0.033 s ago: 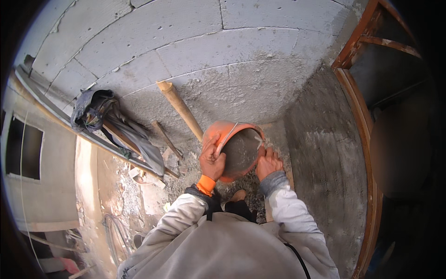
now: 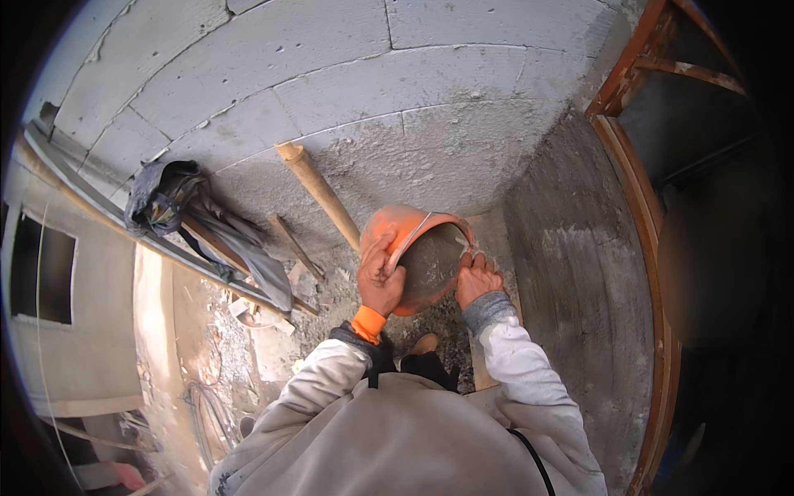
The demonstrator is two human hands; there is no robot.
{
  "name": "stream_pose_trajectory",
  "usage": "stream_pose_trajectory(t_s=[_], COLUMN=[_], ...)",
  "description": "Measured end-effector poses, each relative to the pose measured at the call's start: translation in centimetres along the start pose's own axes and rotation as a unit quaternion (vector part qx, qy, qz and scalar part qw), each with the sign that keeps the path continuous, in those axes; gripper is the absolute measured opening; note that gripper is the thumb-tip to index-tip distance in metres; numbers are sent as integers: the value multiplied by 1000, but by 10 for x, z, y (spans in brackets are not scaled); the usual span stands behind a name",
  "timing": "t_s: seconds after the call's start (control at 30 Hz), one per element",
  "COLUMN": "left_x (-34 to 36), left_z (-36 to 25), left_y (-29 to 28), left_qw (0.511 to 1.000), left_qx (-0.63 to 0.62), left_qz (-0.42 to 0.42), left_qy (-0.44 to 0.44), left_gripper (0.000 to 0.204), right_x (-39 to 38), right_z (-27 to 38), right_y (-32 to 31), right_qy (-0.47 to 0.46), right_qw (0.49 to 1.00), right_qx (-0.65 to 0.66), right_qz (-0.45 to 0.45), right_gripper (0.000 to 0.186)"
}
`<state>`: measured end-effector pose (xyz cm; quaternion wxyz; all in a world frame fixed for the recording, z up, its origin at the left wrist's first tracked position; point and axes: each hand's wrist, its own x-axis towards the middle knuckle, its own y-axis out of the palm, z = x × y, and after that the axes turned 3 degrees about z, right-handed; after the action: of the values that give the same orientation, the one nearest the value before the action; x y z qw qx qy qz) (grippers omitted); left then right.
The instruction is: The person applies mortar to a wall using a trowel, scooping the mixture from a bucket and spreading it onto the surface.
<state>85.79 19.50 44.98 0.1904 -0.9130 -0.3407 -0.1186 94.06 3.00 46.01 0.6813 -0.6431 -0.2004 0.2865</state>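
An orange bucket (image 2: 389, 227) is in front of the person's body, near the middle of the view, tilted so that its round mouth faces toward the person and to the right; its inner surface is grey. The left hand (image 2: 380, 279) grips the bucket's left side, with fingers laid along the outer wall and the thumb by the rim. The right hand (image 2: 478, 279) is curled closed at the right edge of the rim, beside a small pale piece (image 2: 463, 244); exactly what its fingertips pinch is hidden. A thin, light wire handle (image 2: 409, 240) crosses the outer wall above the left hand. An orange cuff (image 2: 367, 324) circles the left wrist. Behind the bucket, a bamboo pole (image 2: 318, 188) slants toward a wall (image 2: 331, 91) of pale blocks. Farther left, dark cloth (image 2: 169, 194) hangs over a long rail (image 2: 89, 192). A shoe (image 2: 426, 343) shows below the bucket.
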Motion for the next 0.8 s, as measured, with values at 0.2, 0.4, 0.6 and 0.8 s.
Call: stream_pose_trajectory(t_s=[0.2,0.4,0.6,0.8], left_x=[24,29,44,20], left_z=[-24,-66,-57,-18], left_y=[12,24,32,60], left_qw=[992,966,982,985], left_qx=[71,33,-113,-168], left_qz=[-1,108,94,-35], left_qy=[106,233,115,-32], left_gripper=[13,13,15,12], right_x=[1,2,-7,-9], right_z=[-16,-68,-56,-60], right_y=[-31,-24,10,33], right_qy=[55,51,-23,54], right_qw=[995,968,848,909], right_qx=[64,223,528,404], right_qz=[-61,108,36,91], right_gripper=[28,30,22,28])
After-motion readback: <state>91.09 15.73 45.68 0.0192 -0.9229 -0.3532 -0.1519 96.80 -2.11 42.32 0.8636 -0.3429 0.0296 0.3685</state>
